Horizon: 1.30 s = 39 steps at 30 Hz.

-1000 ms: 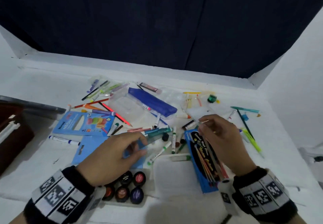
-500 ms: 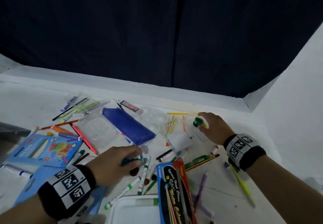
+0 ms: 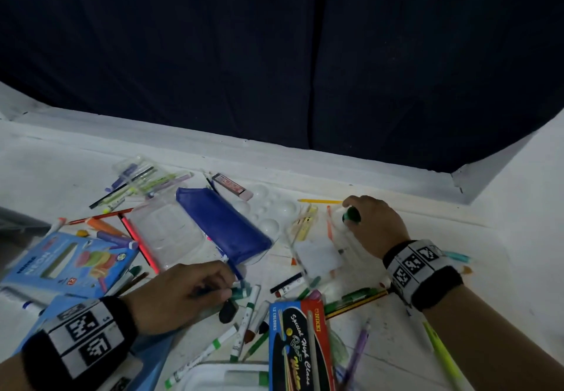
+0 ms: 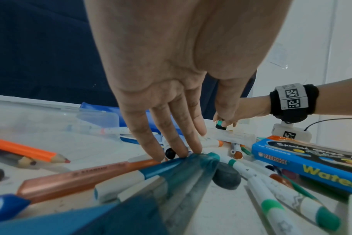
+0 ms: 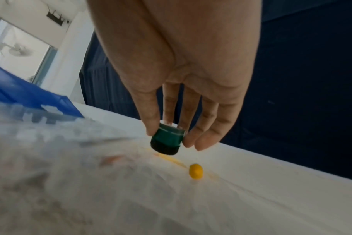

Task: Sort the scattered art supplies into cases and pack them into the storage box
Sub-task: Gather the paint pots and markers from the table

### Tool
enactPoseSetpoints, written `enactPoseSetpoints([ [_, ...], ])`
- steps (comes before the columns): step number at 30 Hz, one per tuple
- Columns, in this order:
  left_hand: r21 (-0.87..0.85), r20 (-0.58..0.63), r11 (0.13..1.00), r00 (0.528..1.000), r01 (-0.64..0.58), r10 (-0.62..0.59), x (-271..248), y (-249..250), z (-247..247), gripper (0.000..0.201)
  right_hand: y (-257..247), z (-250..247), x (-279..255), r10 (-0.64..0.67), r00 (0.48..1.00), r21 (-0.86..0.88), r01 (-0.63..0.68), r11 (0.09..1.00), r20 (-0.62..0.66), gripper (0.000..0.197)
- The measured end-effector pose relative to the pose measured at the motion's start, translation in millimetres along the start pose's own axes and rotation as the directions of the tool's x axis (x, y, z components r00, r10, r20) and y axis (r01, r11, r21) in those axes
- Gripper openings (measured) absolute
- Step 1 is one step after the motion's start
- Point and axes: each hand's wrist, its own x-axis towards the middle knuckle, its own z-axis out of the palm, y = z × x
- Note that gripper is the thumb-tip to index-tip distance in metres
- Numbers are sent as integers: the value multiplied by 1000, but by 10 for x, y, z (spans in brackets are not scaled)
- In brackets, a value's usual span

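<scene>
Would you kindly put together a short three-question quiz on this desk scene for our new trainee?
1. True or false: the right hand pinches a small green pot.
2. Which lies nearest the left hand? A) the yellow pencil B) the teal markers C) the pink eraser
3. Fill in: the blue pouch rests partly on a clear plastic ____.

Key: 1 true, the pot is lifted off the table. 2 B, its fingers touch them. 3 case.
</scene>
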Motion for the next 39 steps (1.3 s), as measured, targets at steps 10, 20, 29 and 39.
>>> enactPoseSetpoints([
  [10,-51,-195,993,977,-102,90,-351,198,-241,12,-918,-391,-856,17,990,586,68,808,-138,20],
  [20,-105,-372,976,918,-192,140,-1381,-45,-669,19,-2231,-62,-1744,-36,971,904,-208,374,238,23],
  [29,-128,-298,988,953,-89,47,-2112,-1008,-967,22,-3229,545,-2117,57,983,877,-180,446,172,12],
  [39,-172,-182,983,983,-62,30,-2484,-1617,-864,33,-4096,859,-2276,-53,998,710,18,704,27,34],
])
